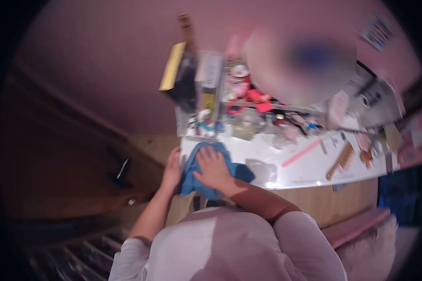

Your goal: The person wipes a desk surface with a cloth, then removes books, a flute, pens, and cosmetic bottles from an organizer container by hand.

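Note:
A blue cloth (189, 175) lies bunched at the left end of a white tabletop (286, 180), partly hanging over the front edge. My right hand (212, 166) rests on top of the cloth with its fingers spread, pressing it against the surface. At the table's left edge, my left hand (172, 168) is held upright beside the cloth, its fingers extended and close to the table side. Whether the left hand touches the cloth cannot be made out.
A round mirror (300, 61) stands at the back among cluttered small items. Clear containers (247, 124), a pink strip (302, 152) and a wooden comb (341, 160) lie on the tabletop. A box with a yellow side (172, 66) is at the back left, and a dark wooden cabinet (70, 159) stands left.

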A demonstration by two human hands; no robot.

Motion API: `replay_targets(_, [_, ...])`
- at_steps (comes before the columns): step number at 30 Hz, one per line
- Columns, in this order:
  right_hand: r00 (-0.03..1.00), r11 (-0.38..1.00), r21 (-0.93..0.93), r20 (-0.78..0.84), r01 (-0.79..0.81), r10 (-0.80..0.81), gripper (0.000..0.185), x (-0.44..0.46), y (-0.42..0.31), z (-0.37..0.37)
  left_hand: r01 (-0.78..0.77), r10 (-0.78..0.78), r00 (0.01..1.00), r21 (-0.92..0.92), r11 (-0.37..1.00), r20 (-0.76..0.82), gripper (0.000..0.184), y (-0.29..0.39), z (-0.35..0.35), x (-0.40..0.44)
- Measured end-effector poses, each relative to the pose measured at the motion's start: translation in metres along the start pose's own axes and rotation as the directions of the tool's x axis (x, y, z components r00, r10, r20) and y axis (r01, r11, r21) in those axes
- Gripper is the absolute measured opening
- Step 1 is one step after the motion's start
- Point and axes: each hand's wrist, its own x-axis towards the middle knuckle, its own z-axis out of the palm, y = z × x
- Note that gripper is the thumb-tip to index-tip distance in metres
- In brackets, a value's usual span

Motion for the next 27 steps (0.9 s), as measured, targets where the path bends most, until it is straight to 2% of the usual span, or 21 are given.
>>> replay_targets(2, [0.994, 0.994, 0.007, 0.007, 0.105, -0.105, 0.060, 0.012, -0.008, 0.006, 0.090, -0.097, 0.995, -0.208, 0.974, -0.024, 0.049, -0.018, 0.003, 0.004])
replay_targets(4, [0.989, 0.990, 0.020, 0.025, 0.142, -0.143, 0.059, 0.027, -0.013, 0.014, 0.145, -0.157, 0.987, -0.226, 0.963, -0.036, 0.048, 0.010, 0.001, -0.002])
replay_targets(6, [0.987, 0.990, 0.040, 0.077, 0.138, -0.141, 0.060, 0.035, -0.012, 0.017, 0.138, -0.147, 0.989, -0.243, 0.960, -0.022, 0.049, 0.008, -0.001, -0.001])
replay_targets(7, [0.990, 0.990, 0.043, 0.048, 0.133, -0.135, 0.058, 0.034, -0.010, 0.019, 0.137, -0.145, 0.989, -0.258, 0.956, -0.011, 0.049, 0.004, -0.001, 0.000])
replay_targets(9, [0.995, 0.997, 0.054, 0.086, 0.047, -0.052, 0.057, 0.023, -0.006, 0.008, 0.138, -0.146, 0.989, -0.280, 0.950, -0.007, 0.046, -0.009, 0.002, 0.004])
replay_targets(12, [0.998, 0.999, 0.036, 0.057, -0.012, 0.010, 0.053, -0.003, 0.011, -0.014, 0.142, -0.147, 0.989, -0.210, 0.967, -0.006, 0.047, 0.010, -0.001, -0.001])
replay_targets(16, [0.996, 0.999, 0.034, -0.084, 0.035, -0.032, 0.041, -0.032, 0.044, -0.022, -0.001, -0.020, 0.992, -0.162, 0.987, -0.127, 0.044, 0.024, -0.001, 0.009])
replay_targets(19, [0.997, 0.963, 0.261, -0.055, 0.062, -0.049, 0.027, -0.037, 0.066, -0.018, -0.024, 0.005, 0.991, -0.145, 0.989, -0.132, 0.049, 0.032, 0.009, 0.036])
replay_targets(22, [0.980, 0.829, 0.558, -0.180, 0.031, 0.085, 0.015, -0.038, 0.070, -0.024, 0.095, -0.123, 0.985, -0.215, 0.972, -0.121, 0.050, 0.042, 0.023, 0.058])
replay_targets(25, [0.955, 0.536, 0.823, 0.028, -0.189, 0.294, 0.014, -0.044, 0.075, -0.046, 0.049, -0.082, 0.987, -0.226, 0.973, -0.137, 0.049, 0.034, 0.025, 0.079])
replay_targets(27, [0.933, 0.389, 0.886, 0.118, -0.254, 0.341, 0.019, -0.051, 0.088, -0.046, 0.150, -0.168, 0.983, -0.198, 0.969, -0.079, 0.049, 0.039, 0.021, 0.085])
